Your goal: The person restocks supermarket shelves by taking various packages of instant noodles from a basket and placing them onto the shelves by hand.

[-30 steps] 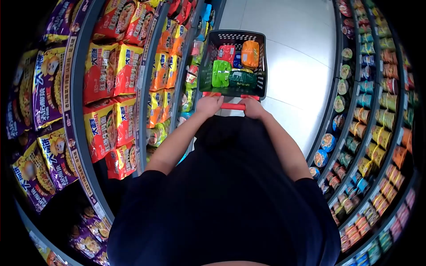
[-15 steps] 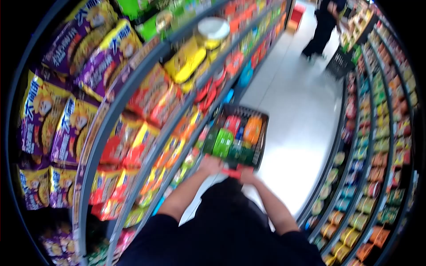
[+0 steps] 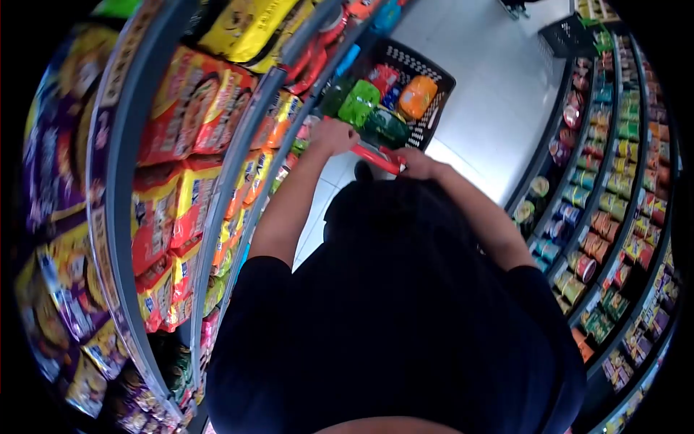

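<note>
My left hand is closed round one end of a red handle. At the handle's other end my right hand grips it too, its fingers partly hidden. Just beyond the handle is a black slatted shopping basket. Inside lie a bright green package, an orange package, a red package and a dark green item. What carries the basket from below is hidden.
Shelves of bagged instant noodles stand close on the left. On the right, curved-looking shelves hold cups and tubs. Pale floor tiles run between them. Ahead are a dark crate and a person's shoe.
The view has tilted down, so the hands and basket appear higher in the picture. The person ahead is now mostly out of frame. Both hands stay on the handle.
</note>
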Demonstrator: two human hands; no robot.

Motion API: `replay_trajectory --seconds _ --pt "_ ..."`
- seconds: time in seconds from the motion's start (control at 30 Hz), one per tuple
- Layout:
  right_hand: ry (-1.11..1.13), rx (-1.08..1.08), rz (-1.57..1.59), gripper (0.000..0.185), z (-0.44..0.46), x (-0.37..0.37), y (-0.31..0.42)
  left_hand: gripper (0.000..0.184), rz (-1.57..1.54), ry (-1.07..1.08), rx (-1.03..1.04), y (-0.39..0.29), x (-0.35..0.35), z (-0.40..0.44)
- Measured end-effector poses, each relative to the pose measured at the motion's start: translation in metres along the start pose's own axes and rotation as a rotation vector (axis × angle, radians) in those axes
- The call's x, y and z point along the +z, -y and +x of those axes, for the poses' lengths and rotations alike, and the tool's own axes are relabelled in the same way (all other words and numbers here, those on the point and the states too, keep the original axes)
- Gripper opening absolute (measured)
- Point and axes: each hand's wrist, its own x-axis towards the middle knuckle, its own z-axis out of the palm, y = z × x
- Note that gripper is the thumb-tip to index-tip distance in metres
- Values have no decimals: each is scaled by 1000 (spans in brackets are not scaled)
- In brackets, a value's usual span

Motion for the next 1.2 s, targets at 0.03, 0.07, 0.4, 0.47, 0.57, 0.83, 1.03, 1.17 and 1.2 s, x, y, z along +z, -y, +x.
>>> replay_trajectory --seconds 0.03,0.07,0.4,0.47,0.57,0.83,1.03,1.17,1.2 --pt "30 130 28 54 -2 -9 -18 35 5 6 -6 -5 -2 3" --pt "64 252 45 53 -1 -21 -37 34 8 2 -17 -10 -6 7" --pt "272 442 -200 30 94 -137 -229 17 -44 -109 67 -10 -9 30" --pt "293 361 -201 32 134 -140 -268 16 -27 -9 -7 -16 -7 32" --pt "403 354 -178 34 196 -133 -306 17 -61 72 -86 -27 -20 42" --pt "192 449 -77 51 355 -60 -360 16 -151 41 5 -24 -16 61" --pt "33 400 -115 51 365 -19 -370 17 -317 -42 -4 -26 -17 72" --pt "74 63 -120 25 319 -43 -326 14 -297 -52 16 -27 -22 71" --pt "-18 18 -107 23 299 -57 -301 14 -295 -66 -3 -29 -25 71"
